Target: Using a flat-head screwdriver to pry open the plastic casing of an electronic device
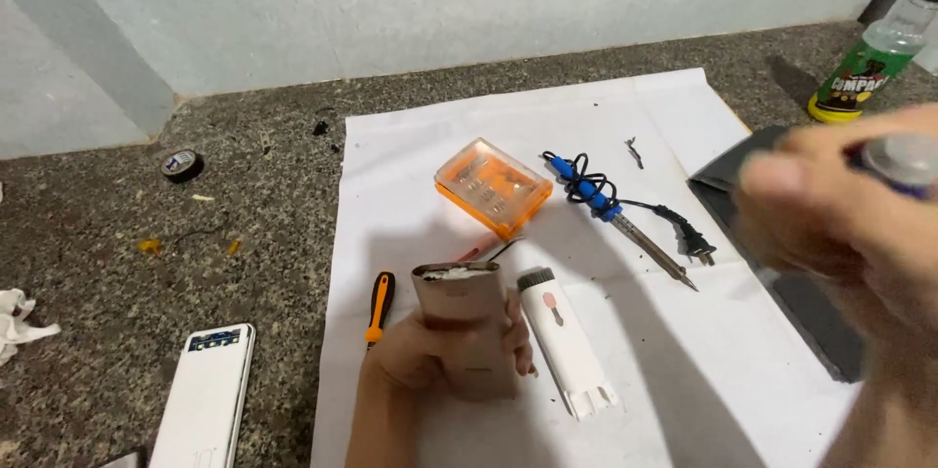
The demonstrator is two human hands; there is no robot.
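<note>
Orange-tinted clear bit case (493, 186) lies shut on the white sheet (410, 165). Green-labelled bottle (873, 56) stands far right. Left hand (430, 351) wraps its fingers around an opened tan power bank shell (464, 326); blurred right hand (845, 209) pinches a small cylinder (904, 160).

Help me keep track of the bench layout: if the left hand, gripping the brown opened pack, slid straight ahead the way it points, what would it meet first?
Probably the orange bit case: the left hand points up the white sheet toward it. Depth is unclear; thin wires above the brown pack come first.
</note>
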